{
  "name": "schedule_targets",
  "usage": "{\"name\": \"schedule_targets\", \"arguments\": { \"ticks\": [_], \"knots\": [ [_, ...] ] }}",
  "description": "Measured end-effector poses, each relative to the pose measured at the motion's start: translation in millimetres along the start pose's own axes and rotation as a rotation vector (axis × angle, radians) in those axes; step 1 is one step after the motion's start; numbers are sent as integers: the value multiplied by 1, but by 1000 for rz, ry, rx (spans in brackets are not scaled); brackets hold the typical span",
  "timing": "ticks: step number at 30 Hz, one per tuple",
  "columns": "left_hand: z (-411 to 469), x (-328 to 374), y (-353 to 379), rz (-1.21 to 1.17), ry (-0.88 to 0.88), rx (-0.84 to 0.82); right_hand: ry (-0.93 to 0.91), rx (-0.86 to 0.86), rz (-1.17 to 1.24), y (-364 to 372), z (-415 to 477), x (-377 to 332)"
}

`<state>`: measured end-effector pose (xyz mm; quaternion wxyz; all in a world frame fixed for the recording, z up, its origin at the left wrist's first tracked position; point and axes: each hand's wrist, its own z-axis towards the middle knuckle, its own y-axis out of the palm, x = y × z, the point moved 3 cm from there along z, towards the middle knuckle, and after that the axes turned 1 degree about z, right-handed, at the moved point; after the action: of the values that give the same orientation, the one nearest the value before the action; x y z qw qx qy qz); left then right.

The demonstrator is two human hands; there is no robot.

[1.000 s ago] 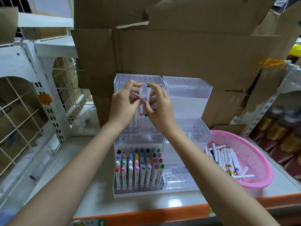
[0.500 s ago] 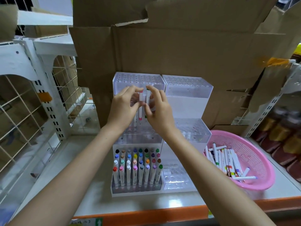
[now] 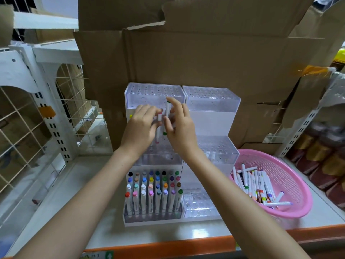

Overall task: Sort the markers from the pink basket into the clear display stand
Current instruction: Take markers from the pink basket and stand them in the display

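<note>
The clear display stand [image 3: 212, 101] rises in three tiers on the shelf. Its lowest left block holds several capped markers [image 3: 153, 191] upright. Over the middle left tier, my left hand [image 3: 139, 128] pinches a white marker with a pink tip [image 3: 158, 133], held upright. Close beside it, my right hand [image 3: 180, 128] pinches a white marker with green tips [image 3: 167, 116], also upright. The two hands nearly touch. The pink basket [image 3: 291, 176] sits at the right with several loose markers [image 3: 255, 186] lying in it.
Brown cardboard [image 3: 186, 58] stands behind the stand. A white wire rack [image 3: 37, 113] fills the left side. Dark bottles [image 3: 328, 161] sit on the shelf at the far right. The shelf's orange front edge [image 3: 168, 245] runs below my forearms.
Both hands have sunk slightly with their markers toward the middle tier. The green-tipped marker now stands higher than the pink-tipped one.
</note>
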<state>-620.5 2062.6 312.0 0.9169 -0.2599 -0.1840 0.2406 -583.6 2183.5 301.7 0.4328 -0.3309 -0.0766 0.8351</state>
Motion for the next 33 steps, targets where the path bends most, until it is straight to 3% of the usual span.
{"name": "schedule_targets", "arguments": {
  "ticks": [33],
  "knots": [
    [-18,-5,-4,174,17,25,-8,-42,9,-4,3,2]
  ]
}}
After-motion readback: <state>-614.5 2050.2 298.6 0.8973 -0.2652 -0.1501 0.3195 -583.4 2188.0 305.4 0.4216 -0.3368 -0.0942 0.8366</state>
